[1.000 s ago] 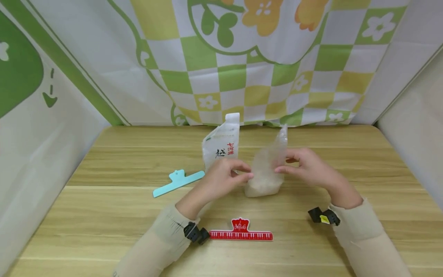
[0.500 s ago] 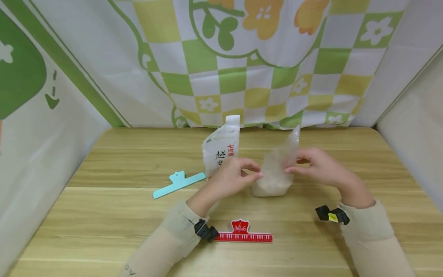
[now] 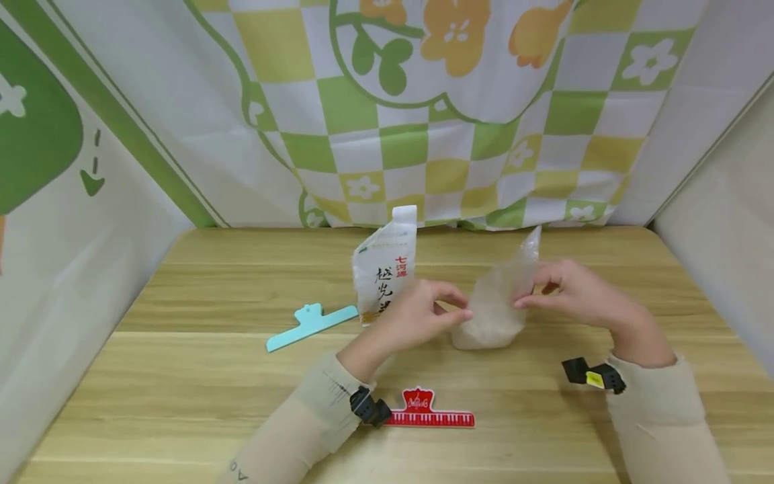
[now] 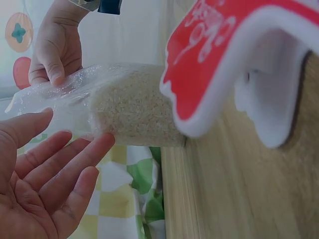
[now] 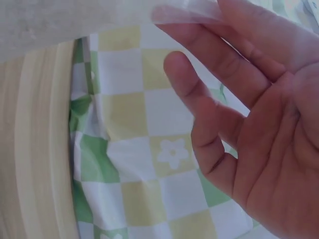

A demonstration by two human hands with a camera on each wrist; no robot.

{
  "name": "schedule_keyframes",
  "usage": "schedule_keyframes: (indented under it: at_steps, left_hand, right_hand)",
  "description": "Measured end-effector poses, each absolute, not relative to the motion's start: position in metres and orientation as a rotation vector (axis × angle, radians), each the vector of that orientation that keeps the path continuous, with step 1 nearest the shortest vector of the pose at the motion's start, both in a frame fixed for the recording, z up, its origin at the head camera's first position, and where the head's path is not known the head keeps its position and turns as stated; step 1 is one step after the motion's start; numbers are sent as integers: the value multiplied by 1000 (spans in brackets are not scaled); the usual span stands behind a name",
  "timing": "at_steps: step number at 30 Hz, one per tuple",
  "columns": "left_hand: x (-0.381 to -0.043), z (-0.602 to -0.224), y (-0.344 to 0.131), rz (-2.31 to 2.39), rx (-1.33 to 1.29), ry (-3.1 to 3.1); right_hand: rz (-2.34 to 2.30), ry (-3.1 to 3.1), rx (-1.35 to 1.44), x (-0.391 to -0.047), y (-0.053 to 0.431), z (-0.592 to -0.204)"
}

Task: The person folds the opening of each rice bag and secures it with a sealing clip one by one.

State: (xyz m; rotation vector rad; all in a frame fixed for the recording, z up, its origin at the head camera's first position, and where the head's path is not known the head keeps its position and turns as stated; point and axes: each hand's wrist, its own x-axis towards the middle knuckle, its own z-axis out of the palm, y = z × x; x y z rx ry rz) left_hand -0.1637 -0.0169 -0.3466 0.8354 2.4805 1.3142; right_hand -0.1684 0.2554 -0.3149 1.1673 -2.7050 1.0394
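A clear plastic bag of rice (image 3: 492, 319) stands upright on the table, its empty top rising to a point. My right hand (image 3: 574, 292) holds the bag's loose upper right side, thumb on the near face and fingers behind the film. In the right wrist view, the plastic lies over the fingertips (image 5: 167, 15). My left hand (image 4: 55, 184) has its fingers spread and fairly straight, with fingertips against the bag's left side. Left of the bag stands a white printed packet (image 3: 387, 259), partly behind my left hand.
A light blue sealing clip (image 3: 311, 326) lies to the left of the packet. Nearer to me, a red piano-patterned clip (image 3: 432, 418) lies beside my left wrist, partly covered by its camera. A checked, flowered cloth (image 3: 453, 134) hangs behind the wooden table (image 3: 199, 403).
Both hands and the bag of rice have moved to the right, away from the white packet. More of the packet's print shows now. The two clips have stayed in place.
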Motion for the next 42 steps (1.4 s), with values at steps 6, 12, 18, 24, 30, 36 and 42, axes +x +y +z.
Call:
schedule_keyframes:
  at_steps: [6,12,18,24,30,36,42]
  left_hand:
    - [-167,-346,-12,1267,855,2503]
    - [-170,-346,-2,1208,891,2521]
    - [-170,-344,9,1177,922,2526]
    - [-168,-341,8,1125,919,2514]
    - [-164,-338,7,1021,894,2588]
    - [-159,-334,8,988,869,2628]
    - [-160,-330,16,1033,815,2631]
  right_hand:
    - [1045,-2754,1135,-167,263,-311]
    - [1056,-2789,1058,-165,273,-310]
    - [1071,-2791,993,-162,282,-311]
    - [1059,-2818,1000,-163,285,-309]
    - [1035,-2939,915,-163,282,-302]
    - [1077,-2966,885,-163,278,-300]
    - [1122,-2927,863,-164,272,-301]
